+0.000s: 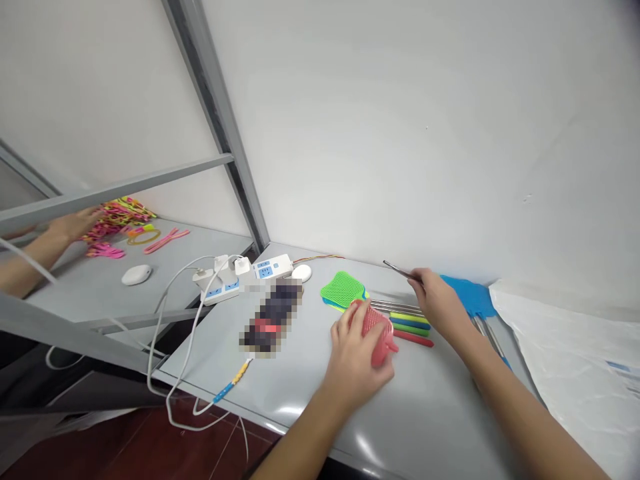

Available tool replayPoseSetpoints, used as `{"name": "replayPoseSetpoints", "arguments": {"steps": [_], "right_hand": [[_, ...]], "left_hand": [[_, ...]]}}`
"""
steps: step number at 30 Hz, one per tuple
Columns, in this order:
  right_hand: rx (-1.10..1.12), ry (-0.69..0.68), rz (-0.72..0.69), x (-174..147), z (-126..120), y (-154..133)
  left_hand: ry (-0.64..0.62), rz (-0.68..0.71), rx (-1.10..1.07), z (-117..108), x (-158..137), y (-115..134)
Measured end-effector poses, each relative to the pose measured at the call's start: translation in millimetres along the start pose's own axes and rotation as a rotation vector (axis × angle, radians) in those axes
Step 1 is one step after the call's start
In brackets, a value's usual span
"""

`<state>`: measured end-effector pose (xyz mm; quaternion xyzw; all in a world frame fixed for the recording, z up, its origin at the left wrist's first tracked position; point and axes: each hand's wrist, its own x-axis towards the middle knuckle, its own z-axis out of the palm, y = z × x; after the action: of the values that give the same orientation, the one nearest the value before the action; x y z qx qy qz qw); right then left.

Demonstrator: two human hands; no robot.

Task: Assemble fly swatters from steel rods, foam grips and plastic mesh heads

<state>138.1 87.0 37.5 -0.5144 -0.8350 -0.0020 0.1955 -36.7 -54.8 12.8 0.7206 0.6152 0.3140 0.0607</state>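
My left hand (353,357) is closed around a red fly swatter head (379,332), fingers bent over its perforated face, just above the table. In my right hand (440,303) a thin metal rod (397,268) is pinched, its free end pointing left toward the wall. Beyond my left hand lies a bright green swatter head (344,289), with blue and yellow edges showing beneath it. Between my hands, several metal shafts (395,306) lead to yellow, blue, green and red handles (411,327). Behind my right forearm are blue swatter heads (470,295) with metal shafts, partly hidden.
White plastic sheeting (555,360) covers the table's right side. A blurred phone (275,317), power strips (273,267), white cables and a round white object (301,273) are on the left. Past the metal frame (220,127), another person's hand (75,225) touches a colourful pile (123,217).
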Motion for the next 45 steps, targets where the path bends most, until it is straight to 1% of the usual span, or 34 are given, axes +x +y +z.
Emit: {"name": "replayPoseSetpoints", "arguments": {"steps": [1, 2, 3, 5, 6, 9, 11, 13, 15, 17, 22, 27, 35, 40, 45], "right_hand": [[0.045, 0.097, -0.036, -12, -6, -4], [0.088, 0.166, -0.088, -27, -10, -8], [0.12, 0.202, -0.127, -44, -12, -12], [0.158, 0.199, -0.179, -83, -10, -19], [0.16, 0.173, -0.186, -103, -6, -22], [0.146, 0.086, -0.146, -157, 9, -28], [0.139, 0.084, -0.084, -181, 16, -29], [0.148, 0.065, -0.005, -192, 18, -28], [0.172, 0.034, 0.06, -195, 15, -27], [0.207, 0.006, 0.092, -194, 10, -27], [0.285, -0.004, 0.099, -193, 3, -31], [0.282, 0.001, 0.064, -194, 7, -30], [0.12, -0.045, 0.007, -187, 11, -33], [0.087, -0.058, -0.007, -186, 13, -32], [0.036, -0.039, -0.07, -184, 20, -31]], "left_hand": [[-0.01, -0.015, 0.006, 1, -12, -1], [-0.015, -0.029, 0.017, 1, -23, -3], [-0.016, -0.039, 0.03, 1, -33, -4], [-0.016, -0.056, 0.056, 0, -46, -7], [-0.015, -0.064, 0.064, -1, -49, -7], [-0.021, -0.09, 0.063, -3, -52, -9], [-0.024, -0.102, 0.054, -4, -51, -10], [-0.013, -0.109, 0.051, -4, -50, -10], [0.006, -0.107, 0.051, -3, -50, -10], [0.022, -0.1, 0.047, -3, -50, -10], [0.033, -0.074, 0.052, -1, -51, -11], [0.019, -0.045, 0.06, 1, -51, -15], [-0.012, -0.011, 0.09, 3, -47, -15], [-0.014, -0.019, 0.087, 5, -45, -16], [-0.009, -0.034, 0.062, 5, -43, -20]]}}
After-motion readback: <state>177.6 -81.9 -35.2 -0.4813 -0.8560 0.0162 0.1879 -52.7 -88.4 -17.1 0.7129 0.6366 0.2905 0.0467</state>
